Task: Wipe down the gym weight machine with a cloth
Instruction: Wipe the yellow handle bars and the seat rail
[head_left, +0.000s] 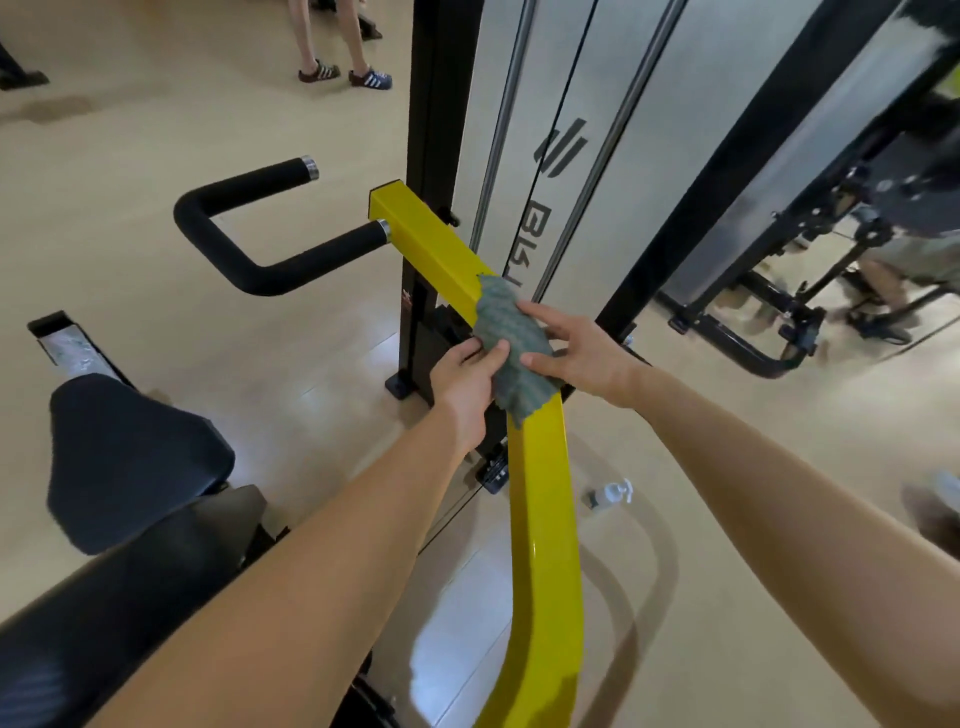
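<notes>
The grey-green cloth (511, 343) lay bunched over the yellow bar (545, 519) of the weight machine, just above the place where the bar bends. The left hand (465, 382) gripped its near edge, with the thumb on top and the fingers curled at the side of the bar. The right hand (576, 353) rested on the other side with fingers straight and spread, pressing but not holding.

In my judgement the main risk was that the cloth would slip off the smooth bar and fall, because only one hand really held it and the folds were loose. A bunched cloth might also touch only the top face and leave the sides unwiped.

The paint was glossy. The floor (182, 119) was pale and shiny, and a small pump bottle (610, 493) stood on it near the bar. A black padded seat (130, 457) was at the left, a black handle (249, 249) beyond it, and another person's feet (343, 73) were far behind.
</notes>
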